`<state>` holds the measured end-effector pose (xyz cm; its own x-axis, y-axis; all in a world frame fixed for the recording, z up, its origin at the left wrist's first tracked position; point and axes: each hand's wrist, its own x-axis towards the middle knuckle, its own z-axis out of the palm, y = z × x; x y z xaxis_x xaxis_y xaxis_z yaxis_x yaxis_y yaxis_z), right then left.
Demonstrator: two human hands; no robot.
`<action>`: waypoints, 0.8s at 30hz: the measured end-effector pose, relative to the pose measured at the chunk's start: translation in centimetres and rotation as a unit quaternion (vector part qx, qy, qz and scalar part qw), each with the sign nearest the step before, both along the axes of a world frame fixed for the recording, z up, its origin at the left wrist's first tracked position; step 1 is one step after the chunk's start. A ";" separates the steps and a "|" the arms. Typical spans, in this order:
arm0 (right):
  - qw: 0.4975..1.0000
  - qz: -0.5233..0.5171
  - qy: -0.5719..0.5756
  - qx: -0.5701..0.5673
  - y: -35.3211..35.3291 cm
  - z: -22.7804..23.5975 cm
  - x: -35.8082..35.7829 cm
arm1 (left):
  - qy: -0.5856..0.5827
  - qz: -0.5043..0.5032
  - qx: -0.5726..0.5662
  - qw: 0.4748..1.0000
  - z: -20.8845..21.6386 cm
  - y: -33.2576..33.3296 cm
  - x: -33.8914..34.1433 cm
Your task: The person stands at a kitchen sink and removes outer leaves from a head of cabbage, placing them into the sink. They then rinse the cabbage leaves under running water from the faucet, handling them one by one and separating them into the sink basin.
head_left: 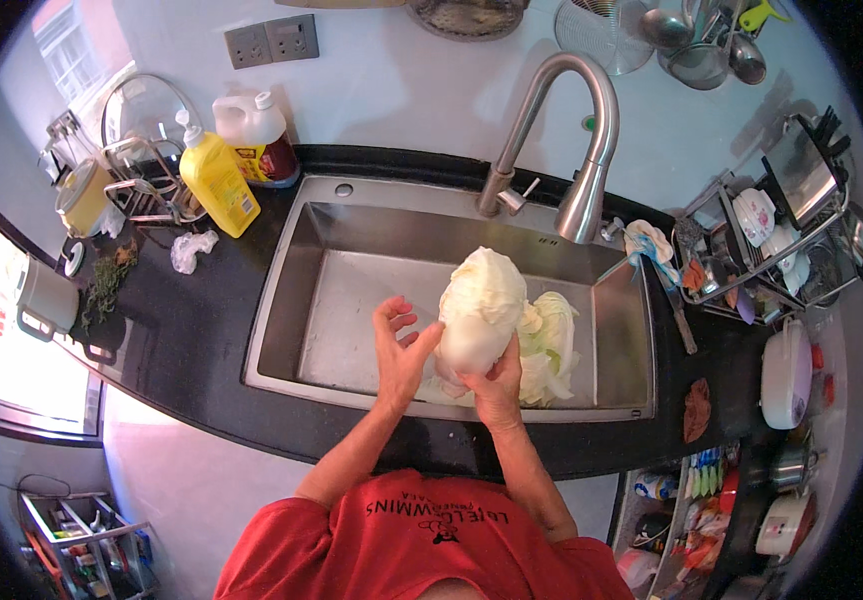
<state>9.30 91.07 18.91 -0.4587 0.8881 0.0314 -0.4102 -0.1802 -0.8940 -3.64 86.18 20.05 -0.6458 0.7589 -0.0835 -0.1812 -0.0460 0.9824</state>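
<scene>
A pale head of cabbage (482, 300) is held up over the sink, gripped from below by my right hand (496, 390). My left hand (403, 345) is beside its left side, fingers spread and curved, the thumb near the cabbage. Loose cabbage leaves (549, 350), whitish with some light green, lie in the steel sink (351, 290) to the right of the cabbage. Part of the leaves is hidden behind the cabbage and my right hand.
A steel faucet (591, 170) arches over the sink's back. Yellow pump bottle (219, 185) and a large jug (259, 135) stand back left. On the right are a knife (681, 320), a cloth (651, 245) and a dish rack (751, 240). Black counter (191, 340) surrounds the sink.
</scene>
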 end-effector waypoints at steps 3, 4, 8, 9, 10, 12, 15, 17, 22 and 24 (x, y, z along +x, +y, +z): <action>0.976 -0.075 -0.161 0.127 -0.5 1.6 -0.7 | -0.006 -0.101 0.168 0.981 -0.1 -0.1 1.6; 0.955 -0.098 -0.226 0.163 -0.7 1.9 -0.7 | 0.004 -0.132 0.208 0.969 0.0 -0.2 2.2; 0.937 -0.063 -0.221 0.263 -1.5 2.4 0.6 | -0.190 -0.134 0.192 0.954 -1.8 0.3 1.0; 0.947 -0.056 -0.208 0.238 -1.8 3.1 1.0 | -0.232 -0.137 0.200 0.942 -1.3 0.0 0.6; 0.966 -0.052 -0.172 0.184 -1.6 3.4 1.2 | -0.282 -0.133 0.199 0.929 -1.7 -0.2 0.5; 0.991 -0.046 -0.098 0.075 -0.4 4.1 1.2 | -0.378 -0.126 0.196 0.896 -2.9 -0.2 0.3; 0.988 -0.047 -0.089 0.117 1.1 5.2 0.7 | -0.385 -0.179 0.187 0.886 -3.5 -0.6 0.3; 0.971 -0.083 -0.138 0.175 2.3 5.1 0.6 | -0.396 -0.197 0.179 0.879 -3.5 -0.7 0.3; 0.959 0.015 -0.250 0.134 3.5 5.8 2.0 | -0.446 -0.172 0.189 0.858 -2.3 -0.6 0.7; 0.964 0.005 -0.238 0.120 3.0 5.6 2.1 | -0.456 -0.166 0.191 0.853 -2.4 -0.1 0.6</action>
<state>11.38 94.08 24.48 -0.4804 0.8768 0.0196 0.0577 0.0539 -0.9969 -3.09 86.05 17.64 -0.1879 0.9718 -0.1427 -0.9280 -0.1280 0.3500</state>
